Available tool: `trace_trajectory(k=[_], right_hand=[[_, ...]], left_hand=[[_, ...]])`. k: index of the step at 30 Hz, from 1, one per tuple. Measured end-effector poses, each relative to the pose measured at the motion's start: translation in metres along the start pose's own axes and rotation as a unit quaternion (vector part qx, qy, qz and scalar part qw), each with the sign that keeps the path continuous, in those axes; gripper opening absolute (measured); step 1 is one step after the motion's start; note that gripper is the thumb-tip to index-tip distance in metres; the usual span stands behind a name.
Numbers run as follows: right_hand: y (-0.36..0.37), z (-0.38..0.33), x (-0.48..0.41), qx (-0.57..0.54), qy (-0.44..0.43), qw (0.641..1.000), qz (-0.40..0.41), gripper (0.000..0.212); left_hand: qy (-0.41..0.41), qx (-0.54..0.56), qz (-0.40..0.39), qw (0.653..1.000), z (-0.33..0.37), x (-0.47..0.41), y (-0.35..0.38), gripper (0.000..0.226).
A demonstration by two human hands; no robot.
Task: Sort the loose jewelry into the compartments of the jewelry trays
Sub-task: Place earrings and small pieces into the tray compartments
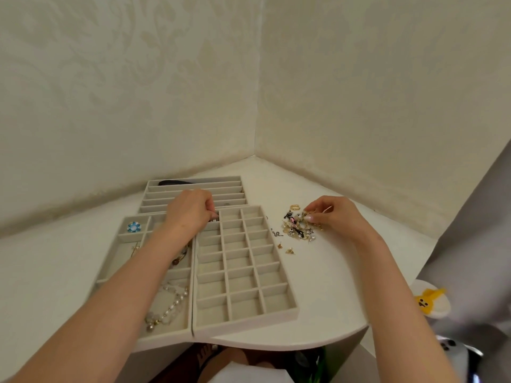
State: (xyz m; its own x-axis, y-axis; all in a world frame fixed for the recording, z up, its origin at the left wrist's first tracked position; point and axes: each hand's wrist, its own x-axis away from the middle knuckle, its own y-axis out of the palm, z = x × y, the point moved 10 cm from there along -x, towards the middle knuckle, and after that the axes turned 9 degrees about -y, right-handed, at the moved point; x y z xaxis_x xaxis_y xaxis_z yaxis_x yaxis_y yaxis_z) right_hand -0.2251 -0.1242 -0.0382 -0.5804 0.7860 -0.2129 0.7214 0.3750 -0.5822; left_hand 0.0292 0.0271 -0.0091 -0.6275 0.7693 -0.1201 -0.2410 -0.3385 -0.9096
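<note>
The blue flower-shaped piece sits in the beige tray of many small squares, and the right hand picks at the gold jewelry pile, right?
No: the head view shows the blue flower-shaped piece in the left beige tray of larger compartments, far corner. The right hand does pick at the gold jewelry pile.

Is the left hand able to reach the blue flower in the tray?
Probably yes. The blue flower lies uncovered in its tray compartment, close beside the left hand, with nothing between. But that hand looks busy pinching a small dark piece.

Left hand (190,210), right hand (336,217), fingers curled
</note>
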Motion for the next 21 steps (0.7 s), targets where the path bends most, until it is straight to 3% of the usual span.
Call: trace_trajectory(k=[5,10,13,16,21], right_hand=[[0.001,-0.006,-0.004,-0.005,-0.019,0.999,0.05,0.01],[-0.015,-0.011,0.0,-0.058,-0.04,0.992,0.109,0.017],[-0.004,-0.022,0.002,-0.064,-0.061,0.995,0.046,0.01],[0.013,-0.02,0.0,-0.001,-0.054,0.998,-0.024,0.017],[0.007,-0.018,-0.001,0.003,-0.051,0.999,0.001,0.018]], left_hand=[[-0.008,-0.009,0.009,1.0,0.0,0.0,-0.001,0.009],[-0.004,0.003,0.012,1.0,0.0,0.001,-0.002,0.01],[-0.005,0.006,0.011,1.0,0.0,0.002,-0.003,0.01],[-0.006,-0.002,0.007,1.0,0.001,0.003,-0.003,0.011],[-0.01,-0.01,-0.02,1.0,-0.001,0.002,-0.001,0.012]])
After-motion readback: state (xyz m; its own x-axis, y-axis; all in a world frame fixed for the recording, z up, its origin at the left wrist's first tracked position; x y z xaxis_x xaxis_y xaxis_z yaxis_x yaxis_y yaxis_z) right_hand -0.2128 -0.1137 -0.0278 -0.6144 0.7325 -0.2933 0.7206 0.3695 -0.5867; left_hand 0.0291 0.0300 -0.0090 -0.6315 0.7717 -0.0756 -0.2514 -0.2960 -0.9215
